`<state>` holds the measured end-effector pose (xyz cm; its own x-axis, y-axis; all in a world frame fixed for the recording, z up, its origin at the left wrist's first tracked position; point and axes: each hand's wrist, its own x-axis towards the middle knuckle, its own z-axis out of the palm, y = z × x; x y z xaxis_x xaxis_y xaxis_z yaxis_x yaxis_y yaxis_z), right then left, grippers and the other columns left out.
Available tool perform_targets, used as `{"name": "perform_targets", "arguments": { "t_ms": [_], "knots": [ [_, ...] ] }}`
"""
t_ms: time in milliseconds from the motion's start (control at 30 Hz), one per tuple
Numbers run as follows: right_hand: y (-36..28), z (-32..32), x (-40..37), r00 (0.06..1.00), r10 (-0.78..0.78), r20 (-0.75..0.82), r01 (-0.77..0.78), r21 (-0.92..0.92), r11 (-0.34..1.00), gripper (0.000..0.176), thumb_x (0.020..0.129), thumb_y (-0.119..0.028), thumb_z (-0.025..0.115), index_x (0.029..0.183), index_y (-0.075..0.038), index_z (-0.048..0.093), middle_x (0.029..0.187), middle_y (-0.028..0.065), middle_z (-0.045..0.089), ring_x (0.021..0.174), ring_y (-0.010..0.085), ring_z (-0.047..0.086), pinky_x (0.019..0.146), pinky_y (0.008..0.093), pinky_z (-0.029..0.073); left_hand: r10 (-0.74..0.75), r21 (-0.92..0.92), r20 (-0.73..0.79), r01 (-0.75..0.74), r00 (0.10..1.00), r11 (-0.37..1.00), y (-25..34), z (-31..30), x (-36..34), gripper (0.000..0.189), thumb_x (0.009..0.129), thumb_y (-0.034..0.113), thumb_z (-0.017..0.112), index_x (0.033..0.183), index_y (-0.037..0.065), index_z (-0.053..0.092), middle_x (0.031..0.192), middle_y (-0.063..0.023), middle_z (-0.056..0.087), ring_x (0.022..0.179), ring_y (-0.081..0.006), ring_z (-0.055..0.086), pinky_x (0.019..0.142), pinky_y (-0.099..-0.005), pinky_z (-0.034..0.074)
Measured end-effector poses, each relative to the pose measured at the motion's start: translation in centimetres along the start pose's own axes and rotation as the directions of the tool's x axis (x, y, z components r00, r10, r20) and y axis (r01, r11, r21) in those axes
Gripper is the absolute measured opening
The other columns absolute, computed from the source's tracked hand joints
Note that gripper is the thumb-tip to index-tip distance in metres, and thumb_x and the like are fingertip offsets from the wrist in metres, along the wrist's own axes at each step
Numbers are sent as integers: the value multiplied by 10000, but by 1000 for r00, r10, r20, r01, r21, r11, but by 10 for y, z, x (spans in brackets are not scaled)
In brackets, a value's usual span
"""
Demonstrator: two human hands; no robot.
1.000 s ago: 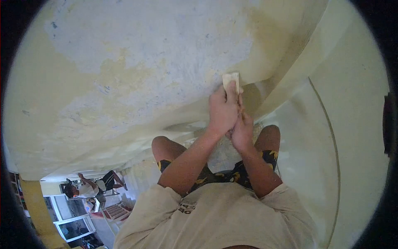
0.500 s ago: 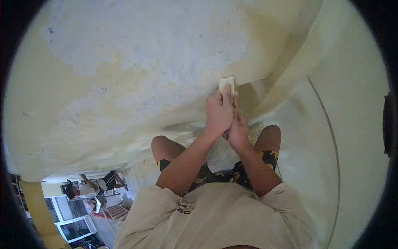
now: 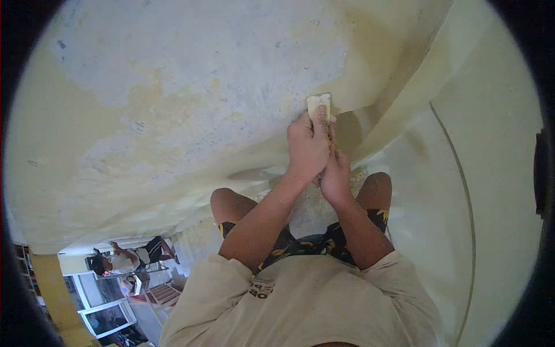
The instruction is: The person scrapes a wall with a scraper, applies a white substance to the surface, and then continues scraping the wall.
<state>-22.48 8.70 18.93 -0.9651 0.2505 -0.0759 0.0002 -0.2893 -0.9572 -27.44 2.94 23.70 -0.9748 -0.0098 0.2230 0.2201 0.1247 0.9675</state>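
Both hands are closed around a scraper (image 3: 319,100), whose pale, dust-coated blade sticks out beyond the fingers. My left hand (image 3: 306,150) grips it nearer the blade, with the thumb laid along it. Just below and to the right, my right hand (image 3: 335,178) wraps the lower handle, which is mostly hidden by the fingers. The blade's tip is at the wall (image 3: 231,63), whose yellowish paint is patchy with whitish-grey bared areas. Whether the blade edge touches the surface cannot be made out.
To the right stands a pale wall (image 3: 503,173) with a long curved dark line (image 3: 462,179). My knees flank the arms above a debris-strewn floor (image 3: 312,214). At lower left, another person (image 3: 121,261) is by the same wall, near a reddish ladder-like frame (image 3: 165,294) and white-framed windows (image 3: 107,321).
My hands and the scraper have moved slightly up and right along the wall. The other person has barely shifted.
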Motion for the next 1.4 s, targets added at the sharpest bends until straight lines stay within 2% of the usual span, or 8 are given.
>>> {"name": "perform_targets", "arguments": {
  "t_ms": [300,367,467,567,767,1100,1333,1400],
  "knots": [
    [-7,2,-11,991,123,50,-125,47,991,422,973,-339,398,1018,40,579,803,75,617,670,110,551,573,279,463,-3,59,21,2,1000,998,5,-12,-3,359,962,279,445,772,-6,552,578,-26,536,494,-74,478,449,-260,382],
    [16,-1,-6,994,110,-22,-111,-312,944,408,975,-313,394,1002,49,580,810,83,614,656,128,550,599,301,472,-58,11,19,58,998,998,-12,-14,-13,363,961,280,446,766,-6,554,570,-25,533,494,-74,478,447,-262,381],
    [20,1,-7,994,111,-19,-112,-120,986,377,977,-276,392,1036,45,581,794,97,619,675,155,553,627,332,471,-64,-13,6,64,998,998,-8,-12,-8,376,960,284,448,751,-8,560,561,-28,533,494,-76,481,445,-263,382],
    [1,10,3,1000,-9,23,10,-16,1000,420,961,-417,399,845,-49,563,543,-12,481,389,63,396,342,233,285,-34,7,1,34,999,999,2,-13,4,389,959,283,452,738,-15,567,560,-32,538,497,-78,486,445,-264,385],
    [18,17,9,991,88,-101,-78,100,992,409,976,-317,403,957,46,591,679,69,581,609,84,525,514,268,430,-83,50,35,81,996,995,-19,-10,11,395,952,271,434,767,-26,617,544,-124,549,487,-177,524,500,-353,422],
    [24,15,34,991,129,-47,-132,-90,987,450,969,-367,403,867,32,584,589,31,518,496,88,485,438,268,403,-215,-14,34,215,976,976,-32,-9,25,387,955,278,437,783,-34,589,556,-109,541,517,-142,522,498,-321,418],
    [42,7,35,992,125,-22,-126,-65,990,426,973,-342,401,1000,38,591,739,60,579,581,78,485,508,253,433,-32,106,-25,35,999,994,-44,-7,30,366,950,272,446,815,-30,602,587,-126,570,508,-195,529,509,-328,422],
    [45,5,40,997,64,-32,-68,-171,983,412,975,-330,403,993,38,586,759,59,583,599,77,483,524,251,433,-287,-82,55,291,956,953,-53,-4,25,354,946,264,452,826,-33,602,599,-133,577,509,-199,525,518,-336,425]
  ]
}}
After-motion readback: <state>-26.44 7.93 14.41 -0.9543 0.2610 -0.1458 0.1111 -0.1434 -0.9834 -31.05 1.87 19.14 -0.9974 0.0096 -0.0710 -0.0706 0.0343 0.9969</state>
